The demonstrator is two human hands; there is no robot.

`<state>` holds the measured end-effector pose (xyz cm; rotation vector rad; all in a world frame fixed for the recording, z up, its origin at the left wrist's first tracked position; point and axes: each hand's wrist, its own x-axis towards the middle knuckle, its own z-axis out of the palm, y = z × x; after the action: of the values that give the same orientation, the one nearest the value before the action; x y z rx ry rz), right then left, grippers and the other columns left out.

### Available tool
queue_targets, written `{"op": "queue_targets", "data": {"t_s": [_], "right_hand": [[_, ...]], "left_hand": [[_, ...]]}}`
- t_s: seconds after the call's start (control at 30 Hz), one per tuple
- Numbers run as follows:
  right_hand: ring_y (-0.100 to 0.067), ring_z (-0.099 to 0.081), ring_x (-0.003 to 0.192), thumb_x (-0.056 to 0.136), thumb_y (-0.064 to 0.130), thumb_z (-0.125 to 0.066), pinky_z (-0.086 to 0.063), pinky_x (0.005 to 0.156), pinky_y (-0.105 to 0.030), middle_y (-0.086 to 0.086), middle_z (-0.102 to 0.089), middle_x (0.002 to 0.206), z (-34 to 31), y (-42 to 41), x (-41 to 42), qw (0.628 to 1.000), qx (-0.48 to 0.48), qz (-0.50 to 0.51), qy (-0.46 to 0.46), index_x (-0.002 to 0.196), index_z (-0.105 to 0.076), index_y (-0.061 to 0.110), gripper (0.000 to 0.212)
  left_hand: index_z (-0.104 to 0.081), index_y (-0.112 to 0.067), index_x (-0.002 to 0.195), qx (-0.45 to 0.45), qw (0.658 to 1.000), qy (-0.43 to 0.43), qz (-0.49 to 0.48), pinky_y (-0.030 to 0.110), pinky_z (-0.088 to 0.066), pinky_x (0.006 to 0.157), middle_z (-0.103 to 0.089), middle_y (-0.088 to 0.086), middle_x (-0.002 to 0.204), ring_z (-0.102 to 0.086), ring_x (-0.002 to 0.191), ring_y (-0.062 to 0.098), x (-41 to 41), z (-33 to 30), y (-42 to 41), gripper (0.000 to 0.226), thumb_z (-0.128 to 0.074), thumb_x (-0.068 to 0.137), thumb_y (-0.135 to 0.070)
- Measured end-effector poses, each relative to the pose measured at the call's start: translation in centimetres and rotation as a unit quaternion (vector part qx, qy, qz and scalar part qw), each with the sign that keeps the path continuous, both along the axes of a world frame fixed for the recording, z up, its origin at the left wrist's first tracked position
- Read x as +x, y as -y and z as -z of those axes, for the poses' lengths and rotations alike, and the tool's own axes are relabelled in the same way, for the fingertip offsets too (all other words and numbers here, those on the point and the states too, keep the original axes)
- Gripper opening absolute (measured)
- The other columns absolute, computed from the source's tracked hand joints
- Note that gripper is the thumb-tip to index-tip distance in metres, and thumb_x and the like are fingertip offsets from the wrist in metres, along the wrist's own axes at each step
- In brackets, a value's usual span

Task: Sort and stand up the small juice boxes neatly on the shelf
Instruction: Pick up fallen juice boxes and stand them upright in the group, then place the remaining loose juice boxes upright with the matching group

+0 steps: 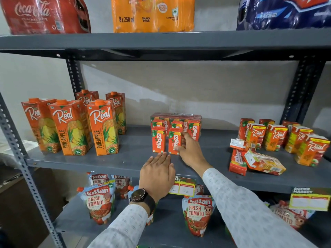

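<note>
Small orange Maaza juice boxes (pixel 158 141) stand upright in a block at the middle of the grey shelf (pixel 125 158). My right hand (pixel 189 151) grips the front right Maaza box (pixel 174 142), thumb on its face and fingers on its right side. My left hand (pixel 157 173) lies flat, fingers together, on the shelf front just below the block, holding nothing. At the right, small Real juice boxes (pixel 275 137) stand in a loose group. In front of them three small boxes (pixel 263 162) lie toppled.
Tall Real pineapple cartons (pixel 103 127) stand at the shelf's left. Drink multipacks (pixel 152 14) fill the shelf above. Kissan tomato pouches (pixel 198 214) sit on the shelf below. Price tags (pixel 181 187) hang from the shelf's front edge. Perforated uprights (pixel 302 90) frame the sides.
</note>
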<state>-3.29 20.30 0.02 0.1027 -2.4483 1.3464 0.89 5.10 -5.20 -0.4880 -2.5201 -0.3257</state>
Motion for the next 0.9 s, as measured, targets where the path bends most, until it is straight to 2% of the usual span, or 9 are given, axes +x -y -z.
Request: {"op": "queue_targets", "data": {"t_s": [0.2,0.33,0.4,0.5,0.6,0.67,0.77,0.83,0.9], "right_hand": [[-0.024,-0.055,0.135,0.099,0.019,-0.066,-0.047,0.108,-0.042,0.000,-0.055,0.146,-0.1,0.1,0.3,1.000,0.006,-0.002,-0.002,0.148,-0.042,0.025,0.054],[-0.021,-0.054,0.136,0.102,0.023,-0.062,-0.050,0.108,-0.043,0.000,-0.053,0.149,-0.3,-0.5,1.7,1.000,0.004,0.007,-0.007,0.157,-0.031,0.029,0.064],[-0.020,-0.052,0.137,0.104,0.022,-0.058,-0.050,0.107,-0.043,0.000,-0.053,0.150,-0.3,-1.4,2.9,0.996,0.044,0.051,-0.055,0.157,-0.032,0.030,0.060],[-0.021,-0.058,0.130,0.103,0.017,-0.058,-0.048,0.105,-0.035,-0.002,-0.061,0.141,-1.2,-3.8,5.2,0.972,0.151,0.106,-0.146,0.147,-0.051,0.022,0.045],[-0.027,-0.063,0.120,0.099,0.019,-0.060,-0.050,0.100,-0.037,-0.008,-0.067,0.130,-3.0,-6.9,6.6,0.939,0.250,0.159,-0.173,0.134,-0.062,0.016,0.035],[-0.030,-0.062,0.117,0.095,0.025,-0.063,-0.053,0.096,-0.041,-0.011,-0.067,0.127,-4.2,-9.0,6.7,0.892,0.356,0.238,-0.145,0.129,-0.064,0.015,0.035],[-0.034,-0.060,0.113,0.089,0.055,-0.065,-0.050,0.088,-0.049,-0.013,-0.061,0.125,-5.3,-11.6,6.4,0.833,0.433,0.344,-0.021,0.124,-0.063,0.016,0.053],[-0.035,-0.061,0.106,0.081,0.073,-0.063,-0.047,0.087,-0.051,-0.012,-0.057,0.122,-5.6,-12.5,6.2,0.819,0.431,0.369,0.091,0.124,-0.061,0.017,0.070],[-0.033,-0.061,0.102,0.076,0.080,-0.063,-0.047,0.088,-0.050,-0.010,-0.059,0.117,-5.6,-12.8,5.9,0.821,0.409,0.370,0.148,0.119,-0.063,0.018,0.076]], "left_hand": [[-0.064,-0.016,0.131,0.007,1.000,-0.001,-0.004,0.040,-0.040,0.114,-0.062,0.003,0.138,-0.053,0.133,0.016,-0.2,0.2,0.1,0.057,-0.023,0.099,-0.040],[-0.060,-0.016,0.136,0.004,1.000,0.007,0.005,0.039,-0.034,0.117,-0.057,0.004,0.144,-0.048,0.137,0.017,-0.3,0.1,0.2,0.059,-0.021,0.099,-0.040],[-0.057,-0.016,0.139,0.008,1.000,0.026,0.005,0.039,-0.029,0.119,-0.054,0.003,0.148,-0.044,0.141,0.017,-0.5,-0.1,0.2,0.061,-0.020,0.098,-0.041],[-0.054,-0.017,0.141,0.013,0.999,0.043,0.017,0.039,-0.025,0.120,-0.050,0.002,0.151,-0.040,0.143,0.016,-0.2,-0.4,-0.9,0.063,-0.016,0.097,-0.042],[-0.054,-0.016,0.141,0.002,0.999,0.036,0.035,0.042,-0.027,0.121,-0.052,0.003,0.149,-0.040,0.143,0.018,0.6,-0.1,-2.5,0.067,-0.012,0.097,-0.044],[-0.058,-0.014,0.138,0.005,0.999,0.024,0.028,0.044,-0.030,0.120,-0.055,0.005,0.146,-0.043,0.141,0.020,1.0,0.4,-3.1,0.068,-0.013,0.097,-0.044],[-0.059,-0.014,0.137,0.014,0.999,0.021,0.021,0.043,-0.032,0.119,-0.056,0.004,0.145,-0.045,0.140,0.019,1.2,0.6,-3.4,0.065,-0.015,0.099,-0.044],[-0.058,-0.015,0.138,0.014,0.999,0.019,0.023,0.043,-0.032,0.119,-0.055,0.003,0.146,-0.045,0.140,0.018,1.3,0.5,-3.4,0.065,-0.016,0.100,-0.045],[-0.058,-0.015,0.138,0.008,0.999,0.021,0.023,0.042,-0.032,0.119,-0.055,0.003,0.146,-0.044,0.140,0.017,1.3,0.5,-3.4,0.064,-0.016,0.100,-0.045]]}}
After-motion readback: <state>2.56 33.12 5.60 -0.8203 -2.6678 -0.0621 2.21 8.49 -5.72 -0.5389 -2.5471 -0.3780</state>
